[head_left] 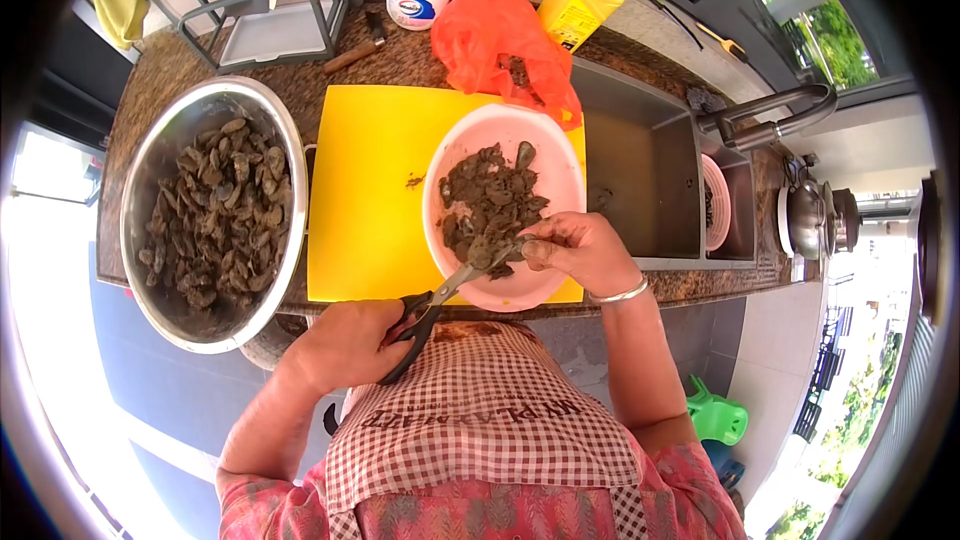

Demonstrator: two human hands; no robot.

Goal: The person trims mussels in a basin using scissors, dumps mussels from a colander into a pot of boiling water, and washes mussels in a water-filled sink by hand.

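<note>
So the pink bowl [562, 160] is a wide, round, shallow-looking thing, sitting right way up. Inside it there's a messy heap of shells [490, 195], dark brown and caked in muck, with bits of the pink bottom showing around them. One longish shell [525, 154] sticks out at the bowl's far side. The scissors [442, 294] have black handles outside the bowl's near left rim, and the grey blades slant over that rim, tips among the muddy stuff.
</note>
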